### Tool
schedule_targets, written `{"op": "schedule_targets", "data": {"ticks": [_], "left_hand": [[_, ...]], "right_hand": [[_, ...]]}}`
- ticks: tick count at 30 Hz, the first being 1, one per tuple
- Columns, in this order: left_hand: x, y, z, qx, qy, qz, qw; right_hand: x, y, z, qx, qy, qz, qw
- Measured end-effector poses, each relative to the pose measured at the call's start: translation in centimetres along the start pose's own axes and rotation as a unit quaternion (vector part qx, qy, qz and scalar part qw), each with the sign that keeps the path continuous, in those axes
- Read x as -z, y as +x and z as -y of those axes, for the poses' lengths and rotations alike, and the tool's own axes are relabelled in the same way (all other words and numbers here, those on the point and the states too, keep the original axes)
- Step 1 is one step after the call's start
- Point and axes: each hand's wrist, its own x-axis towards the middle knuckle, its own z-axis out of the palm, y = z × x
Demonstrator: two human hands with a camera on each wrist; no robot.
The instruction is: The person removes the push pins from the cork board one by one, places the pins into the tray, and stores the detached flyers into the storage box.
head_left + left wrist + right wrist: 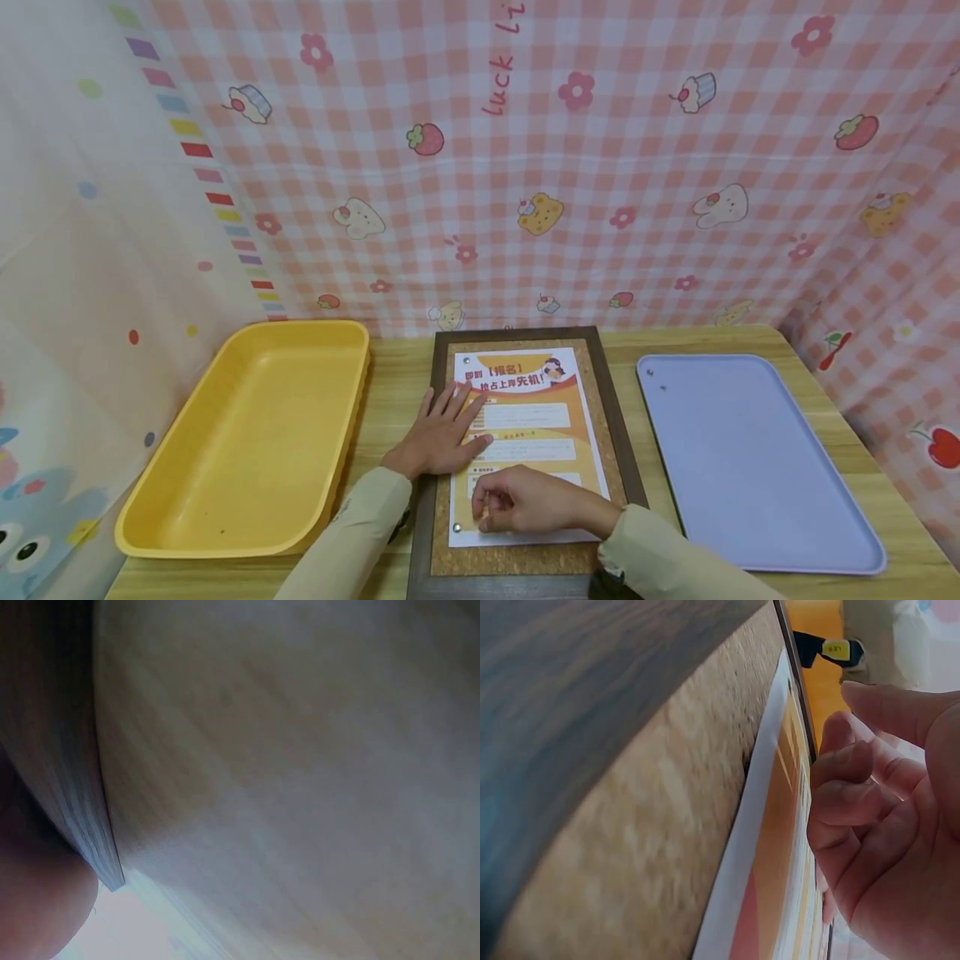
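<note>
A printed poster (532, 421) in orange and white lies on a cork board (517, 563) with a dark wooden frame (622, 437). Silver pushpins sit at its top left corner (467, 361) and bottom left corner (457, 527). My left hand (444, 435) rests on the poster's left edge, fingers straight and spread. Over the poster's lower part is my right hand (525, 500), fingers curled close to the bottom left pin. The right wrist view shows those curled fingers (844, 799) beside the paper with nothing visible between them and the thumb.
To the left stands a deep yellow tray (358, 400). A shallow lavender tray (757, 467) lies to the right, with two small pins (656, 380) in its far left corner. Everything sits on a wooden table (401, 375) before a checked curtain (480, 167).
</note>
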Motion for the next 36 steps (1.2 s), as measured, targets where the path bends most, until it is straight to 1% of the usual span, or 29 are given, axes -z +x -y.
{"op": "schedule_targets", "data": {"ticks": [4,8,12,15,20,26,30,34,36], "left_hand": [[-0.2,0.1,0.2,-0.009,-0.009,-0.011,0.9999],[-0.4,0.1,0.4,-0.018,-0.011,-0.022,0.9995],[-0.4,0.2,0.5,-0.021,-0.010,-0.021,0.9995],[-0.3,0.2,0.4,-0.021,-0.013,-0.013,0.9996],[0.4,-0.1,0.2,-0.027,-0.025,-0.015,0.9992],[0.9,-0.4,0.2,-0.021,-0.030,-0.012,0.9992],[1.1,-0.7,0.2,-0.020,-0.041,-0.020,0.9988],[1.1,-0.9,0.2,-0.026,-0.045,-0.030,0.9982],[1.0,-1.0,0.2,-0.027,-0.042,-0.028,0.9984]], "right_hand": [[-0.4,0.7,0.1,0.006,-0.020,0.004,0.9998],[-0.8,1.1,0.1,0.009,-0.016,0.009,0.9998],[-1.2,1.3,-0.1,0.008,-0.009,0.015,0.9998],[-1.4,1.4,-0.1,0.004,-0.010,0.016,0.9998],[-1.5,1.5,-0.2,-0.007,-0.019,0.011,0.9997],[-1.5,1.7,-0.3,-0.018,-0.023,0.005,0.9996],[-1.6,1.7,-0.3,-0.024,-0.013,0.001,0.9996],[-1.6,1.6,-0.2,-0.035,-0.003,-0.004,0.9994],[-1.5,1.6,-0.2,-0.039,0.001,-0.004,0.9992]]}}
